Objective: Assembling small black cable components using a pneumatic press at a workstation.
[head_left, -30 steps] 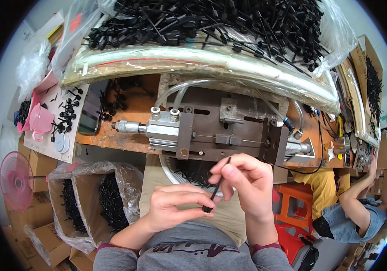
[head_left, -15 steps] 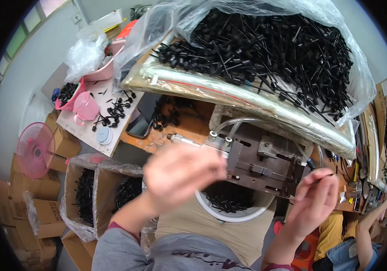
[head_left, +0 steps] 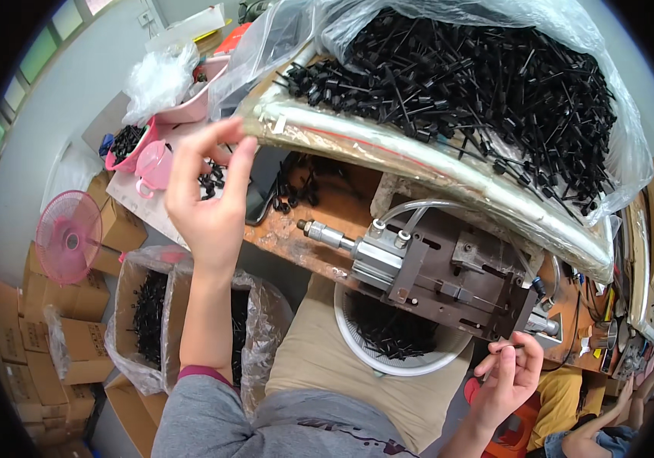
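Observation:
My left hand (head_left: 208, 202) is raised at the left, thumb and fingers spread with nothing between them. Behind it, small black parts (head_left: 212, 177) lie on a white tabletop. My right hand (head_left: 510, 382) pinches a thin dark piece (head_left: 508, 348), mostly hidden by the fingers, beside the right end of a brown metal fixture (head_left: 434, 267). That fixture carries a silver air cylinder (head_left: 376, 263) with clear hoses (head_left: 418, 204). Below its front edge, a white basket (head_left: 350, 336) holding black parts rests at my lap.
A plastic-lined tray (head_left: 418, 156) heaped with black stemmed parts (head_left: 479, 99) spans the back. Lined cartons (head_left: 174, 336), a pink fan (head_left: 69, 237) and stacked boxes (head_left: 29, 343) stand at the left. Another person's arm (head_left: 609, 412) shows at far right.
My left hand has swung from in front of the cylinder up and left, with its fingers spread. My right hand has dropped slightly toward me, still pinched. The view has shifted a little.

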`<move>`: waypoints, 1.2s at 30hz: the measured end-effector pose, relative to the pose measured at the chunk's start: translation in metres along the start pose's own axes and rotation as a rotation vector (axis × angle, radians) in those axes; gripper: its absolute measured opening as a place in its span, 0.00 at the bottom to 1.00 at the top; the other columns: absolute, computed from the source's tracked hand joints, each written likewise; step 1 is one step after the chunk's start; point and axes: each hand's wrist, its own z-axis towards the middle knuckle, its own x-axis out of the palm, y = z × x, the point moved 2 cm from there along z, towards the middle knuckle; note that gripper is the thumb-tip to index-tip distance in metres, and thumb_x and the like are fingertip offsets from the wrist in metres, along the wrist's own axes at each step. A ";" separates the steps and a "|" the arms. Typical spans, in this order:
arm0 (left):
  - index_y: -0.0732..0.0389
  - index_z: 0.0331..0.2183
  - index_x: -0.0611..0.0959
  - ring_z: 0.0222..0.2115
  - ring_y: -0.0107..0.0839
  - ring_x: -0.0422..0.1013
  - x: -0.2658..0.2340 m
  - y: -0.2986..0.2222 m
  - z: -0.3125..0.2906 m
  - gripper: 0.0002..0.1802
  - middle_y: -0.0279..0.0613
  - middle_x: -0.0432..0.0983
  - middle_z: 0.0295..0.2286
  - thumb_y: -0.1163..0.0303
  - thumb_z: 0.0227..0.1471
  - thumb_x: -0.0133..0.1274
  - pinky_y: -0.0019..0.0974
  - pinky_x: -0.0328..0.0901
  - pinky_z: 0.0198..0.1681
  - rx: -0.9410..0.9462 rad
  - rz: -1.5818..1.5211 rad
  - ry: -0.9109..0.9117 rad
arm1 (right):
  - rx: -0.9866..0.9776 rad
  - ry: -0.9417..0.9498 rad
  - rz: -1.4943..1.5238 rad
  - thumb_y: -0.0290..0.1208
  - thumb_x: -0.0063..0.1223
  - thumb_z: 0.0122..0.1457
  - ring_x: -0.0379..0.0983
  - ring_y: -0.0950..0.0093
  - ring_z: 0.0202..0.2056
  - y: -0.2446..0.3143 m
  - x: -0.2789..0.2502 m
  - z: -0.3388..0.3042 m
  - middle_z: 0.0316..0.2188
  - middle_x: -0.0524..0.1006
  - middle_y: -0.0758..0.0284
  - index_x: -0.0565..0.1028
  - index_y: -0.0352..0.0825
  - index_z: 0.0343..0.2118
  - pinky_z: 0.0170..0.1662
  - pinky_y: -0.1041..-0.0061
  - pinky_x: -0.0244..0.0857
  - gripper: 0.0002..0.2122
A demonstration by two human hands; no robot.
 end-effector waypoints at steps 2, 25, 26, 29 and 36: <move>0.61 0.35 0.84 0.25 0.19 0.66 -0.005 0.024 -0.024 0.10 0.30 0.78 0.30 0.76 0.46 0.63 0.26 0.59 0.31 -0.201 0.004 0.120 | 0.016 0.044 -0.003 0.18 0.50 0.60 0.73 0.75 0.19 -0.002 -0.002 0.000 0.29 0.78 0.56 0.69 0.26 0.43 0.24 0.84 0.67 0.09; 0.68 0.40 0.74 0.16 0.19 0.63 -0.006 -0.050 -0.106 0.09 0.39 0.71 0.26 0.73 0.64 0.43 0.26 0.61 0.21 -0.684 -0.745 0.483 | 0.341 0.270 0.107 0.19 0.52 0.60 0.79 0.71 0.25 -0.016 0.019 0.006 0.28 0.80 0.56 0.76 0.22 0.38 0.32 0.76 0.74 0.07; 0.67 0.40 0.75 0.16 0.17 0.59 -0.001 -0.059 -0.113 0.10 0.39 0.71 0.29 0.70 0.65 0.43 0.23 0.58 0.21 -0.627 -0.708 0.626 | 0.332 0.285 0.059 0.25 0.49 0.63 0.78 0.71 0.22 -0.018 0.023 0.007 0.27 0.80 0.54 0.74 0.23 0.38 0.30 0.78 0.71 0.08; 0.68 0.51 0.72 0.34 0.22 0.67 0.009 -0.089 -0.123 0.17 0.41 0.74 0.40 0.75 0.62 0.44 0.24 0.64 0.36 -0.908 -1.004 0.972 | 0.357 0.290 0.115 0.27 0.46 0.65 0.78 0.71 0.22 -0.019 0.033 0.009 0.28 0.80 0.52 0.72 0.24 0.38 0.28 0.77 0.72 0.09; 0.69 0.50 0.78 0.37 0.37 0.77 0.019 -0.117 -0.120 0.22 0.47 0.77 0.38 0.84 0.51 0.55 0.38 0.73 0.44 -0.385 -0.843 1.118 | 0.365 0.280 0.138 0.30 0.45 0.67 0.76 0.72 0.18 -0.028 0.027 0.012 0.27 0.79 0.51 0.72 0.25 0.36 0.23 0.78 0.70 0.11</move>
